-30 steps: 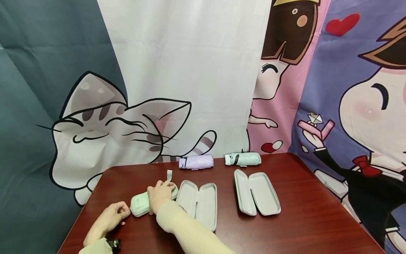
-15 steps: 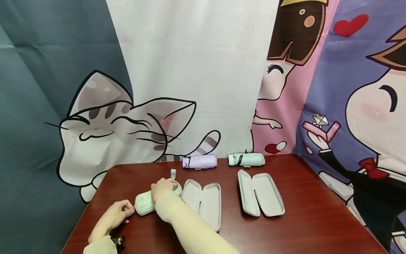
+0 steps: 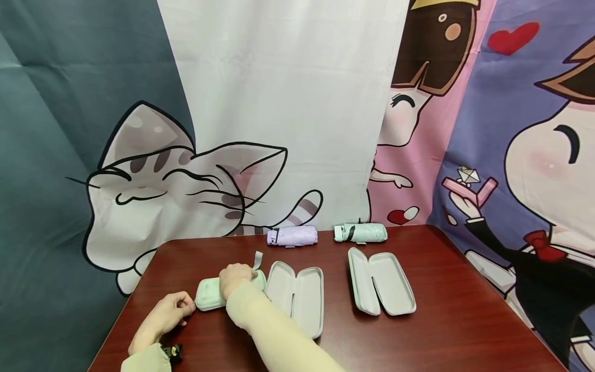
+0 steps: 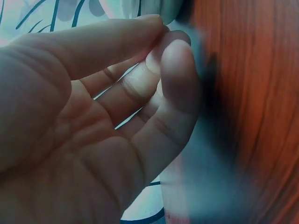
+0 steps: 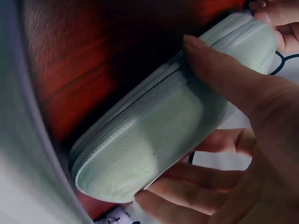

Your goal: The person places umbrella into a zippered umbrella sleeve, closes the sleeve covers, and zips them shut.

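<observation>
A mint-green zippered case [image 3: 209, 294] lies closed on the table's left side, its strap [image 3: 258, 260] sticking up at the far end. My right hand [image 3: 236, 279] grips it from above, thumb along the zipper [image 5: 140, 95] and fingers round the other side. At the case's near left end, my left hand [image 3: 168, 312] pinches with thumb and fingertips, apparently at the zipper pull; the pull itself is mostly hidden. In the left wrist view the left fingertips [image 4: 180, 70] meet beside the case end [image 4: 161, 9].
Right of the closed case lies an open case [image 3: 309, 305] with a pale lining; another open case [image 3: 392, 284] lies farther right. Behind them are a folded lavender umbrella [image 3: 294, 236] and a folded mint umbrella [image 3: 361, 233]. A printed curtain [image 3: 279, 103] hangs behind the table [image 3: 446, 310].
The closed case has turned slightly and lies a little straighter across the table, its strap now leaning right. Both hands keep hold of it. The whole view shifted slightly earlier.
</observation>
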{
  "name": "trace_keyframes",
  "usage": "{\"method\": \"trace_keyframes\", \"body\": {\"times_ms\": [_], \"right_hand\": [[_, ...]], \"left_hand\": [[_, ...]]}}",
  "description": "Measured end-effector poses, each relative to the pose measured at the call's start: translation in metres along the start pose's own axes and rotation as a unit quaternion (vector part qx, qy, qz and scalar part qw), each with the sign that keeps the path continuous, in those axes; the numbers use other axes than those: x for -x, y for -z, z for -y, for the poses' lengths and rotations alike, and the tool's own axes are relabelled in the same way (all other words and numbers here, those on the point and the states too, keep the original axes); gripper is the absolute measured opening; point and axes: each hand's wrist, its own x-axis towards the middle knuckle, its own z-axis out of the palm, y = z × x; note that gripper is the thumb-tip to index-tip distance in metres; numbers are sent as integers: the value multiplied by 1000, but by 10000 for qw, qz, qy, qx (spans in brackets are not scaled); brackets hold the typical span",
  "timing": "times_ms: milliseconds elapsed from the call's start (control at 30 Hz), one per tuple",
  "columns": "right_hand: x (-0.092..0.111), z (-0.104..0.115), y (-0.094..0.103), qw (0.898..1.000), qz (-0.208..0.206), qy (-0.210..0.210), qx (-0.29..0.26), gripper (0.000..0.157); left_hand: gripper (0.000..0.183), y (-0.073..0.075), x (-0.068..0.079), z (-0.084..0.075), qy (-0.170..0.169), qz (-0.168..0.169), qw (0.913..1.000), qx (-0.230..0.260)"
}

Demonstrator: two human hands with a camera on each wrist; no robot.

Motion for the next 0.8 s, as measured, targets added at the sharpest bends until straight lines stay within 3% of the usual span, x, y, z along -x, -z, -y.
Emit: {"method": "trace_keyframes", "body": {"times_ms": [367, 600, 800], "right_hand": [[16, 12, 4, 9979, 54, -429, 473, 23], [18, 15, 4, 9980, 55, -526, 354, 19], [13, 15, 1, 9980, 60, -499, 380, 33]], "left_hand": [[8, -3, 1, 1, 120, -189, 9996, -146], [8, -5, 0, 0, 128, -351, 9991, -180], [9, -4, -2, -1, 131, -477, 9980, -405]]}}
